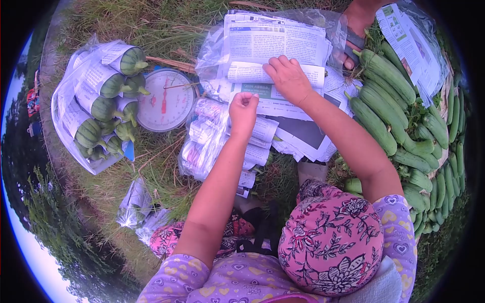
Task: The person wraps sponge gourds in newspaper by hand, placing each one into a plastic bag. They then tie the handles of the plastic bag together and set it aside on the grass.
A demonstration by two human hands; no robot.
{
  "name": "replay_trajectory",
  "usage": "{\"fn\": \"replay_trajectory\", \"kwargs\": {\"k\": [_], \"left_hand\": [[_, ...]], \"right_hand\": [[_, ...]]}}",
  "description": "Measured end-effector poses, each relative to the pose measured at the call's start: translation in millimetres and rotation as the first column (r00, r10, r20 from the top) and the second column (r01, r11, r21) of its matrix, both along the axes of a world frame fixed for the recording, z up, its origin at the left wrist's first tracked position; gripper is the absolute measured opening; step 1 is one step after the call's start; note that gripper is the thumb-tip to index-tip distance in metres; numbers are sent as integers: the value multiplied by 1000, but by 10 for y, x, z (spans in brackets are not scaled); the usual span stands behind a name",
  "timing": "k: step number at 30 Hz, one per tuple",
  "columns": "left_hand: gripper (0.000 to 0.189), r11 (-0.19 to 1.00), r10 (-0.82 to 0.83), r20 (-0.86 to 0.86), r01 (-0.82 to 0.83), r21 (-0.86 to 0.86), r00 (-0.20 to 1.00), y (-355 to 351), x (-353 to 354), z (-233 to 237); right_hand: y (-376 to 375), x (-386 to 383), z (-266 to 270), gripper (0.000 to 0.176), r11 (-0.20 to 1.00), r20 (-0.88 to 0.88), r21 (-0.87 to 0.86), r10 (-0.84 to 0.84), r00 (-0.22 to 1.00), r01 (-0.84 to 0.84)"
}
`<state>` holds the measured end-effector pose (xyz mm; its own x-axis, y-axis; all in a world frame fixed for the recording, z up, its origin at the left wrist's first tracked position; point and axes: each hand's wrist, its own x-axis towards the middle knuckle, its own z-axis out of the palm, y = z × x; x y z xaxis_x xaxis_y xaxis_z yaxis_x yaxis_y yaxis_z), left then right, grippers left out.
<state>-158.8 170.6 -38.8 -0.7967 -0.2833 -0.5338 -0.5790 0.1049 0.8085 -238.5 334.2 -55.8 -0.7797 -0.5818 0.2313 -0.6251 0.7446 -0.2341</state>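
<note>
Both hands on the newspaper stack [275,48], on grass [151,25].
Left hand [243,112]: curled into a fist at the stack's near-left edge, just beside a clear bag of paper-wrapped bundles [202,144]; can't tell if it pinches a sheet. Right hand [289,78]: palm down on the top sheets, fingers loosely bent, gripping nothing. Dial scale [165,100] left of the stack. Further left, a bag of paper-wrapped round green gourds [101,96]. Long cucumbers [389,101] piled right of the stack, well apart from both hands.
</note>
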Motion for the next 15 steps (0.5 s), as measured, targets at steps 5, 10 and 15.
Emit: {"fn": "replay_trajectory", "kwargs": {"k": [5, 10, 15], "left_hand": [[48, 777, 211, 103, -231, 585, 972, 373, -37, 21], [43, 661, 220, -157, -29, 750, 963, 519, -155, 104], [51, 798, -1, -334, 202, 568, 942, 387, -108, 236]], "right_hand": [[0, -15, 67, 42, 995, 60, -102, 21, 998, -15], [-37, 109, 464, 48, 929, 218, -324, -112, 969, 181], [28, 110, 670, 59, 703, 575, -539, -97, 812, 465]]}}
